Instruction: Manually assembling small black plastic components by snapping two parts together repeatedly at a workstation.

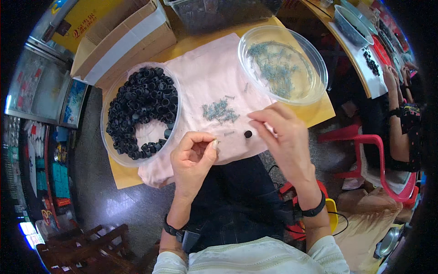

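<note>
My left hand (pixel 194 153) is closed in a pinch at the cloth's near edge. A tiny pale tip shows at its fingertips; most of that piece is hidden. Over the cloth to the right, my right hand (pixel 285 132) has its thumb and forefinger apart, with nothing seen between them. A small round black cap (pixel 248 134) lies on the pink cloth (pixel 196 77), just left of the right hand. One loose screw-like piece (pixel 229 133) rests between the hands. Beyond it is a small heap of thin silvery screws (pixel 220 110).
A clear round tub of black caps (pixel 141 102) stands on the left, and a clear tub with more screws (pixel 278 68) at far right. Behind are a cardboard box (pixel 125 43) and a dark bin (pixel 219 16). Another person's hand (pixel 391 78) is at a table on the right.
</note>
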### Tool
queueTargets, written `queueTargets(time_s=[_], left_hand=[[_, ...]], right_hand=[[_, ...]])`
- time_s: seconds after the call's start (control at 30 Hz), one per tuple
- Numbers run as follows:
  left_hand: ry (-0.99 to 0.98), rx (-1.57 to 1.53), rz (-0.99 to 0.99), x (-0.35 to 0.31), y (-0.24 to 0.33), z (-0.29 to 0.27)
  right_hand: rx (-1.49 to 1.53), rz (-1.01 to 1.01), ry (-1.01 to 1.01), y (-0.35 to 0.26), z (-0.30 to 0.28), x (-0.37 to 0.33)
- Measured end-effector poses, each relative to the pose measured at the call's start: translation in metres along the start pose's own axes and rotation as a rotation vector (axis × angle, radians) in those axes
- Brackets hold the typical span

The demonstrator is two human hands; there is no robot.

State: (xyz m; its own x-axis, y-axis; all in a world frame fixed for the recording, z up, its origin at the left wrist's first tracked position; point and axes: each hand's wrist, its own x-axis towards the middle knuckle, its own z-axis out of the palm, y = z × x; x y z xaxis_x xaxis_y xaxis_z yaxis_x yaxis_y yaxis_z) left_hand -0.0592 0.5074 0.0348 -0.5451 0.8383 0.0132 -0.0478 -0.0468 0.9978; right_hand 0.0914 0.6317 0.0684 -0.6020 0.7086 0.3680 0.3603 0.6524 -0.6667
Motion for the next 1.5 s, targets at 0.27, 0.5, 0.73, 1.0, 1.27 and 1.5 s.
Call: queueTargets(time_s=[0.27, 0.5, 0.73, 1.0, 1.27, 1.5], left_hand=[[-0.018, 0.018, 0.005, -0.001, 0.001, -0.003], [-0.051, -0.04, -0.013, -0.002, 0.005, -0.001], [-0.078, -0.091, 0.073, -0.012, 0.017, 0.007], [-0.081, -0.223, 0.143, -0.016, 0.024, 0.023], [-0.042, -0.187, 0.145, -0.016, 0.025, 0.024], [-0.041, -0.039, 0.25, -0.016, 0.025, 0.02]], right_hand=[[0.115, 0.062, -0.158, 0.003, -0.008, -0.018], [-0.118, -0.159, -0.287, 0.003, -0.009, -0.009], [0.43, 0.25, -0.262, 0.004, -0.007, -0.015], [1.586, 0.771, -0.386, 0.001, 0.008, -0.03], [1.744, 0.781, -0.433, 0.001, 0.013, -0.033], [1.742, 0.795, -0.429, 0.0, 0.016, -0.033]])
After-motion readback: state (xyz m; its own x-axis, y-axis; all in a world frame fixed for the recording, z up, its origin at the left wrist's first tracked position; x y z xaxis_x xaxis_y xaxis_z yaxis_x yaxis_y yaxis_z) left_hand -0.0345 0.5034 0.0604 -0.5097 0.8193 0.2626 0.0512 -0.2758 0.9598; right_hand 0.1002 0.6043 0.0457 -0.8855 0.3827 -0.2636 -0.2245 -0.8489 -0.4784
